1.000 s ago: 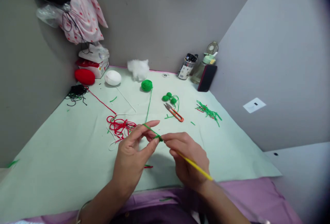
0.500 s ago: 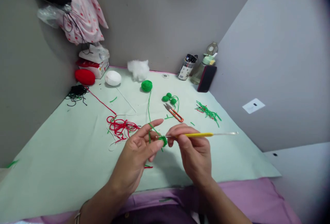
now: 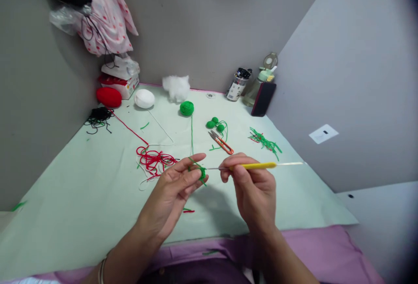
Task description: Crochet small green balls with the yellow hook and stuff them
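Observation:
My left hand (image 3: 173,188) pinches a small green crochet piece (image 3: 203,173) between thumb and fingers. Green yarn loops over its raised index finger and runs back to a green yarn ball (image 3: 187,108). In my right hand (image 3: 253,184) is a crochet hook with a yellow handle (image 3: 261,166), held level. The hook's thin metal shaft reaches left to the green piece; its tip is hidden there. Beyond the hands lie orange-handled thread snips (image 3: 222,143) and several small green crocheted balls (image 3: 215,124).
A red yarn ball (image 3: 109,97), a white yarn ball (image 3: 144,99) and stuffing (image 3: 176,88) stand at the back. Tangled red yarn (image 3: 155,160) lies left, green scraps (image 3: 265,140) right. A phone (image 3: 263,99) leans against a bottle (image 3: 253,90) near a pen holder (image 3: 237,87).
My right hand has drawn away to the right with the crochet hook, baring more of its shaft. The left fingers have closed in more around the green piece.

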Demonstrator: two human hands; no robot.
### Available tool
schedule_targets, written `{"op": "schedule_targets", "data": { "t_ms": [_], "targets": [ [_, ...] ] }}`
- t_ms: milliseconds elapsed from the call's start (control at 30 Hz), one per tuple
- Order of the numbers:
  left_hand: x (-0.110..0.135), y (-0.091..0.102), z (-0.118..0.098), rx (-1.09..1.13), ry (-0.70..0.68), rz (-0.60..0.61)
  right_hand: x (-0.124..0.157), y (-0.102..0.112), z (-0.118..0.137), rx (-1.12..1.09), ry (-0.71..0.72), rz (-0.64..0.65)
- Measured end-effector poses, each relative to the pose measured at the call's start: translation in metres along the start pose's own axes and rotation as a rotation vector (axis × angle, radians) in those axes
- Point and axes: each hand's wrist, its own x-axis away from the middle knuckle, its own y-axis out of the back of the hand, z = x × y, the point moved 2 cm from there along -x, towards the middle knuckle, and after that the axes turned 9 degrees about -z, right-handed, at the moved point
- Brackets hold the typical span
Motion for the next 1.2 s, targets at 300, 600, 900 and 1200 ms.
{"op": "schedule_targets", "data": {
  "t_ms": [300,600,900,1200],
  "targets": [
    [0.005,0.001,0.001,-0.213,-0.174,-0.033,0.001,-0.006,-0.005,-0.077,-0.112,0.061],
    [0.006,0.001,-0.004,-0.248,-0.21,-0.063,-0.001,-0.003,-0.003,-0.141,-0.164,0.08],
    [0.008,0.003,-0.002,-0.347,-0.37,-0.109,0.009,-0.007,0.012,0.475,0.548,0.229],
    [0.005,-0.005,-0.002,-0.023,0.028,0.041,0.005,-0.004,0.007,0.221,0.287,0.022]
  ]
}}
